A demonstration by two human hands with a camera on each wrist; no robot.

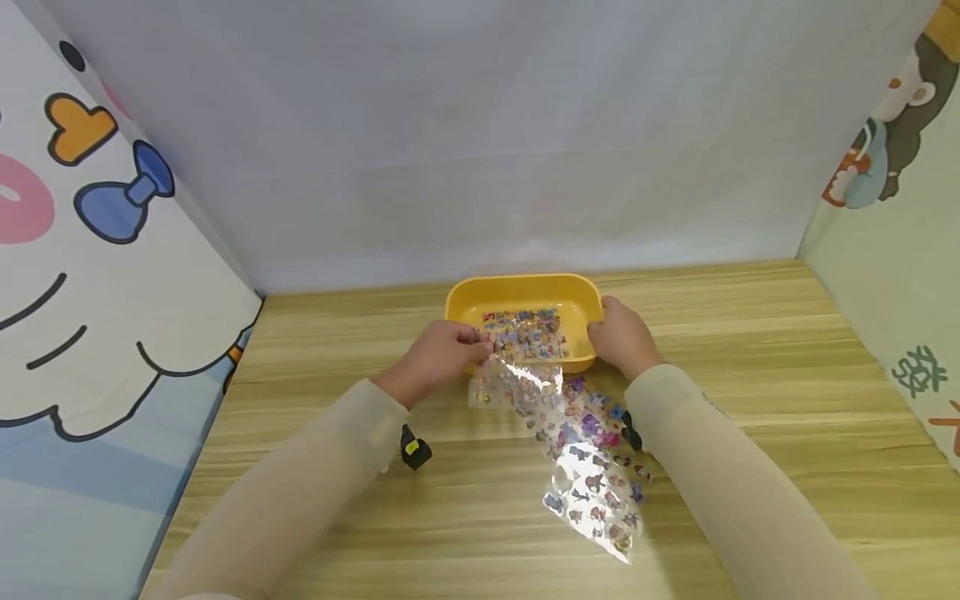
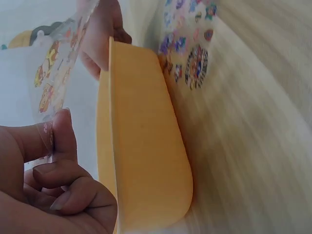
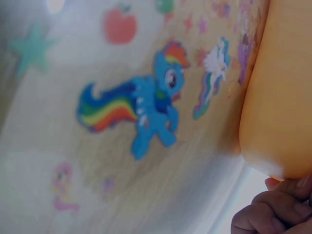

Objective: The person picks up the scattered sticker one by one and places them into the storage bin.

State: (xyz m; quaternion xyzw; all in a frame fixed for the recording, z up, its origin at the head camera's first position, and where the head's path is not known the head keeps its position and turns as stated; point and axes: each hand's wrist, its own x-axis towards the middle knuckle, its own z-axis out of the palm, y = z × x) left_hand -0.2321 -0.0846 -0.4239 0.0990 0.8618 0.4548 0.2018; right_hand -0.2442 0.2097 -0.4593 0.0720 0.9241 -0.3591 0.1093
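Observation:
A yellow plastic basin (image 1: 517,287) stands at the back of the table with small colourful sticker pictures in it. Over its front left rim, my left hand (image 1: 438,354) pinches a clear sticker sheet (image 1: 483,392) between thumb and forefinger. That sheet (image 2: 51,83) rises from the fingertips in the left wrist view. My right hand (image 1: 628,337) grips the basin's right rim, its curled fingers (image 3: 270,209) showing at the basin's side in the right wrist view. More clear sticker sheets (image 1: 592,492) lie before the basin, one with a blue rainbow-tailed pony (image 3: 153,97).
The wood-grain table (image 1: 330,467) meets a pale cloth wall (image 1: 487,167) just behind the basin. Printed cartoon panels (image 1: 112,333) stand at the left and right. A small black piece with a yellow mark (image 1: 415,450) shows beside the left wrist.

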